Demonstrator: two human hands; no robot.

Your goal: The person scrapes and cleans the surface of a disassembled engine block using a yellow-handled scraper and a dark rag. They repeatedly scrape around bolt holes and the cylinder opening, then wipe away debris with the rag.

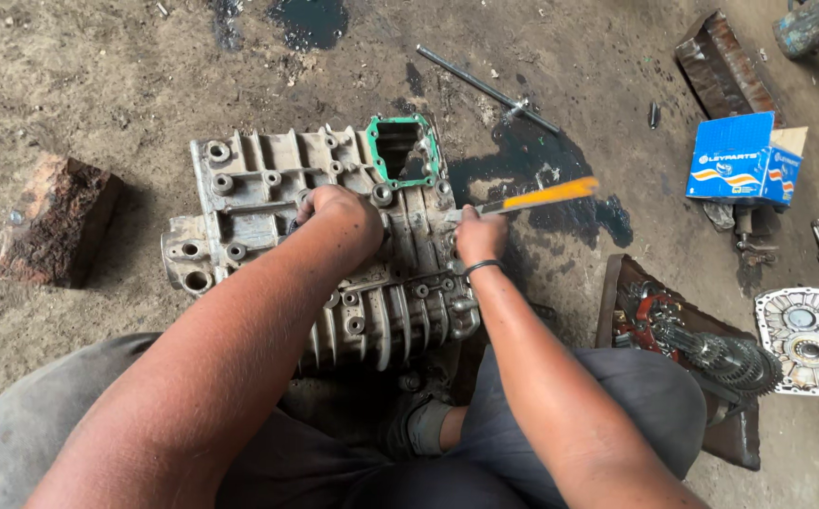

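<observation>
Head view, looking down on a person seated on a dirt floor (98, 85) with a ribbed aluminium gearbox casing (268, 188) lying between the knees. The casing's long axis runs roughly from 8 o'clock to 2 o'clock across the view, and its green-gasketed opening (404, 149) sits at the 2 o'clock end.

The left hand (342, 215) rests closed on top of the casing near its middle, knuckles up, pressing or gripping the metal; what the fingers enclose cannot be told.

The right hand (478, 236) is at the casing's 3 o'clock edge, closed around the grip end of a slim blade-like tool with an orange handle (541, 196). The tool's long axis points from the hand toward 2 o'clock, out over a dark oil stain (532, 155), away from the casing. Whether its near tip touches the casing edge cannot be told.

The right hand is thus the nearer to the casing's 3 o'clock flank, while the left hand holds the centre.

Surroundings: a brick (56, 221) at 9 o'clock, well apart; a steel rod (485, 90) at 1 o'clock; a blue carton (744, 158), a gear cluster (711, 349) and a round-bored cover plate (810, 339) at 3 to 4 o'clock.
</observation>
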